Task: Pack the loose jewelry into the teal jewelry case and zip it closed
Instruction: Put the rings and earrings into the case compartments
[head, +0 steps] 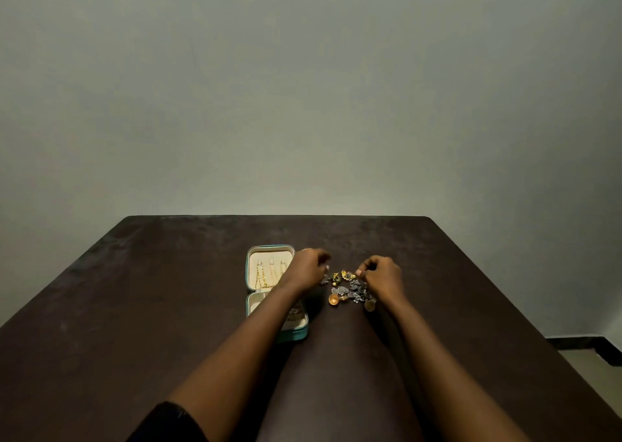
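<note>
The teal jewelry case (251, 273) lies open on the dark table, cream lining up, with gold chains hanging in its far half. My left forearm crosses its near half. A pile of loose jewelry (350, 290), gold and silver-grey pieces, lies just right of the case. My left hand (308, 268) hovers at the pile's left edge, fingers curled; whether it holds a piece is unclear. My right hand (382, 275) is at the pile's right side, fingertips pinched at a small piece at the pile's top.
The dark brown table (134, 307) ends against a plain pale wall at the back. Its right edge drops to a floor with a dark skirting (592, 347).
</note>
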